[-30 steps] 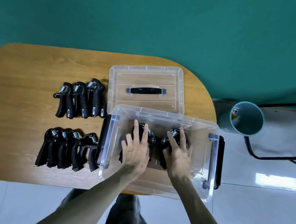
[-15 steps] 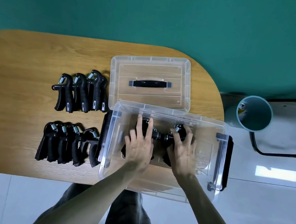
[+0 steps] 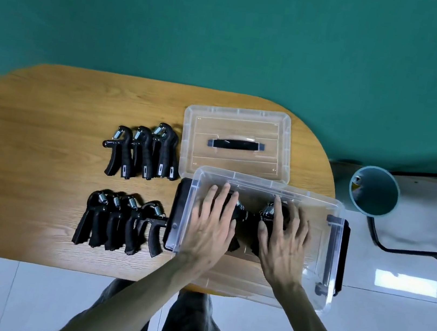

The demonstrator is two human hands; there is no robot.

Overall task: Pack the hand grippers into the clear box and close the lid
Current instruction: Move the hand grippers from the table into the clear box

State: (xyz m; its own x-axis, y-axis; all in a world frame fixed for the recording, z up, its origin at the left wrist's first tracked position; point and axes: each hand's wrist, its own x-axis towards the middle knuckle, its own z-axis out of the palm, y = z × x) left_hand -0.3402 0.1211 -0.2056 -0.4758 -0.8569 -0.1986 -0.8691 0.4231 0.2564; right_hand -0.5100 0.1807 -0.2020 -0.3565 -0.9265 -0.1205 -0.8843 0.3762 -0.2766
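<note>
Both hands have barely shifted: left hand (image 3: 212, 228) and right hand (image 3: 284, 240) rest flat-fingered on black spring-loaded hand grippers (image 3: 246, 217) inside the clear plastic box (image 3: 330, 255). Grippers look stiff, light; best grasped by their padded handles.

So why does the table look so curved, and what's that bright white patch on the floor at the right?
In the head view, the wide-angle lens bends the table edges into an oval. The white patch is glare, light reflecting off glossy floor tiles. The clear box walls catch soft reflections, hazing the hand grippers under the left hand and right hand; frame edges look softer.
</note>
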